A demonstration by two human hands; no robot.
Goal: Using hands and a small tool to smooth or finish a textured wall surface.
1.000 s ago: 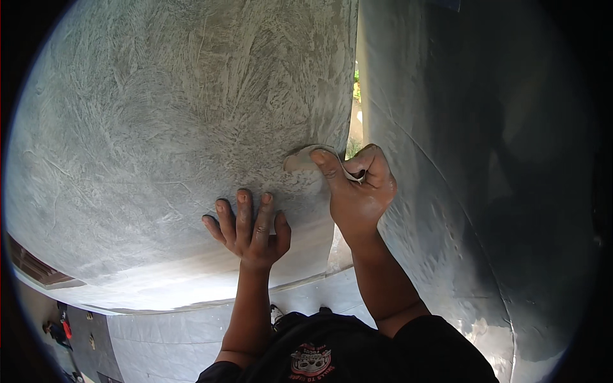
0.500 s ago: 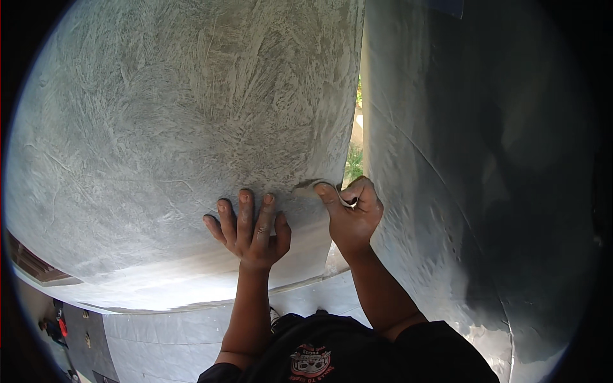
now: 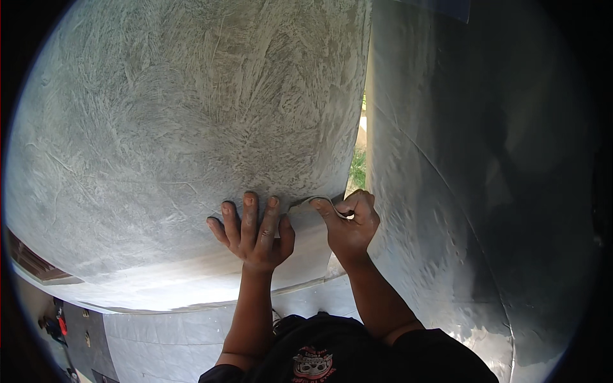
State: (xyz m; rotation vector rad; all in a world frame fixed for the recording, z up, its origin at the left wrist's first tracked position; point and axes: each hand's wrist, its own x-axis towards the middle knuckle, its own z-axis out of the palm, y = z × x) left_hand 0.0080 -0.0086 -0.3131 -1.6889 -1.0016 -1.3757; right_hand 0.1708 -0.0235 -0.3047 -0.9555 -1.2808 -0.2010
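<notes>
Near the frame's centre, a bent sheet [image 3: 301, 207] is clamped in the right hand [image 3: 352, 231], held lower than before; the left hand [image 3: 255, 241] is laid, splayed, against the grey wall [image 3: 191, 127].

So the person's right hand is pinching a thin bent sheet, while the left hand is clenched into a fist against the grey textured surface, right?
Not quite: the head view shows the left hand spread open, not clenched, against the grey textured surface. The right hand is indeed pinching a thin bent sheet.
</notes>
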